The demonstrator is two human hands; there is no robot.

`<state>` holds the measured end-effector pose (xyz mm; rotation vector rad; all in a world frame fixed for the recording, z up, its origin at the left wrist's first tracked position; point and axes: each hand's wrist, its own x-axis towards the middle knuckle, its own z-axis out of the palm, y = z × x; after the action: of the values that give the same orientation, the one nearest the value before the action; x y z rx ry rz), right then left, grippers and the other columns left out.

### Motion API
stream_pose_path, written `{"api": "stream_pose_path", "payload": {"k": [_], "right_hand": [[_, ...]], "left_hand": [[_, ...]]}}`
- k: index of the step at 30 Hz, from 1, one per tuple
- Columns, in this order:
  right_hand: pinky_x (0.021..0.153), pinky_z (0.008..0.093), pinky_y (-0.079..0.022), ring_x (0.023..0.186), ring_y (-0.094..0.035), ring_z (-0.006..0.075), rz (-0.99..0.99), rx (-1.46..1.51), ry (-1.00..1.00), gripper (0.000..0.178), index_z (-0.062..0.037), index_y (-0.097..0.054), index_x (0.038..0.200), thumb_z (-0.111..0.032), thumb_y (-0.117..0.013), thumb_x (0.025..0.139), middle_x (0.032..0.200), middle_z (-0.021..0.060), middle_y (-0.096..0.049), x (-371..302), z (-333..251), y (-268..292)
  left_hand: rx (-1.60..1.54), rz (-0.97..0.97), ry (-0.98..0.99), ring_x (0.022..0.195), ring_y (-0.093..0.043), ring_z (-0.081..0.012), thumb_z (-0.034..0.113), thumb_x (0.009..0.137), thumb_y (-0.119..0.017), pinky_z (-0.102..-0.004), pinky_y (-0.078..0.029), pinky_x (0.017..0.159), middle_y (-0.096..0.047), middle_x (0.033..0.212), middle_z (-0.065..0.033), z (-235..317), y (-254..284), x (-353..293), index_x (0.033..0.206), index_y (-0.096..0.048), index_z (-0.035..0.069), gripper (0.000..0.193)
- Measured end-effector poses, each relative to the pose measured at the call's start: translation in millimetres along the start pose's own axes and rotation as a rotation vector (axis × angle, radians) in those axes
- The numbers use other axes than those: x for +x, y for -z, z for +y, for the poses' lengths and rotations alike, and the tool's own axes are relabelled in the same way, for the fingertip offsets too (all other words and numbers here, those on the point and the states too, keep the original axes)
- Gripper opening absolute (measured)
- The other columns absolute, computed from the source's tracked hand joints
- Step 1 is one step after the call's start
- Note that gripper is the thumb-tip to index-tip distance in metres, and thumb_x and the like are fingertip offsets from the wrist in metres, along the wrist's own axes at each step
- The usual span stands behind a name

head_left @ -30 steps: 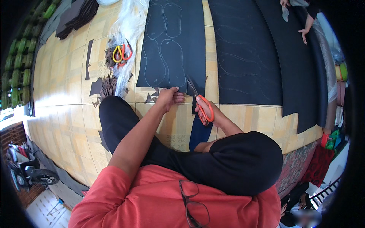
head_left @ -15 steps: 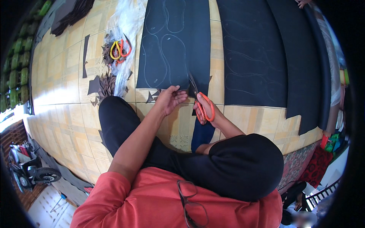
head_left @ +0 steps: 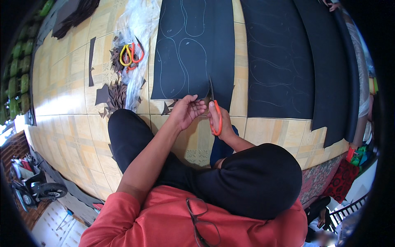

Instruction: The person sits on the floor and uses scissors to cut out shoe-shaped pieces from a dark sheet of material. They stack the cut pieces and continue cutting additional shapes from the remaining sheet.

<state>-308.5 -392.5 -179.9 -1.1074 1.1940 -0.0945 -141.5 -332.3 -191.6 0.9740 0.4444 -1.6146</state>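
Observation:
A dark sheet [head_left: 221, 49] with pale shoe-sole outlines lies on the tiled floor in front of me. My left hand [head_left: 188, 112] is at its near edge, the thumb on the edge and the fingers curled, palm partly up. The index fingertip seems hidden by the sheet. My right hand [head_left: 222, 123] grips orange-handled scissors [head_left: 217, 117]. Their blades point away from me and lie nearly together in the sheet, just right of the nearest outline. Between the two hands there is a small gap.
Left of the sheet lie clear plastic film [head_left: 135, 82], yellow-and-red-handled scissors [head_left: 126, 55] and dark offcuts [head_left: 117, 96]. A second marked dark sheet [head_left: 279, 99] and a longer dark sheet [head_left: 329, 82] spread to the right. Another person's hand [head_left: 333, 6] shows at the far right.
The scissors' handles and blades have come closer together. Both hands keep nearly the same place at the sheet's near edge, while the whole view has shifted slightly.

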Motion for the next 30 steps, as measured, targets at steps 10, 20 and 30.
{"api": "stream_pose_path", "payload": {"k": [10, 20, 30], "right_hand": [[0.036, 0.0268, -0.033, 0.037, -0.042, 0.0100, 0.051, -0.007, 0.099, 0.055, -0.0014, -0.056, 0.079, -0.051, -0.045, 0.101, 0.052, 0.0007, -0.043, 19.6, -9.2, -14.4], [0.049, 0.0282, -0.037, 0.052, -0.047, 0.0096, 0.091, 0.128, -0.013, 0.055, -0.0014, -0.059, 0.075, -0.051, -0.053, 0.099, 0.057, 0.0006, -0.047, 34.2, -49.1, -26.0], [0.048, 0.0287, -0.038, 0.051, -0.049, 0.0110, 0.109, 0.135, 0.032, 0.058, -0.0015, -0.058, 0.075, -0.054, -0.051, 0.099, 0.059, 0.0020, -0.050, 50.6, -69.7, -29.5]], "left_hand": [[-0.055, -0.044, 0.059, 0.077, -0.064, -0.0220, 0.018, 0.095, -0.056, -0.0319, -0.054, 0.072, -0.064, 0.083, -0.0089, 14.4, -6.5, -9.7, 0.088, -0.057, 0.003, 0.016], [-0.136, -0.102, 0.080, 0.076, -0.065, -0.0210, 0.019, 0.094, -0.055, -0.0308, -0.054, 0.071, -0.064, 0.081, -0.0061, 32.1, -14.3, -23.1, 0.086, -0.059, 0.005, 0.017], [-0.166, -0.132, 0.074, 0.074, -0.064, -0.0196, 0.020, 0.094, -0.056, -0.0306, -0.051, 0.067, -0.064, 0.081, -0.0046, 42.3, -19.5, -33.5, 0.081, -0.060, 0.008, 0.018]]}}
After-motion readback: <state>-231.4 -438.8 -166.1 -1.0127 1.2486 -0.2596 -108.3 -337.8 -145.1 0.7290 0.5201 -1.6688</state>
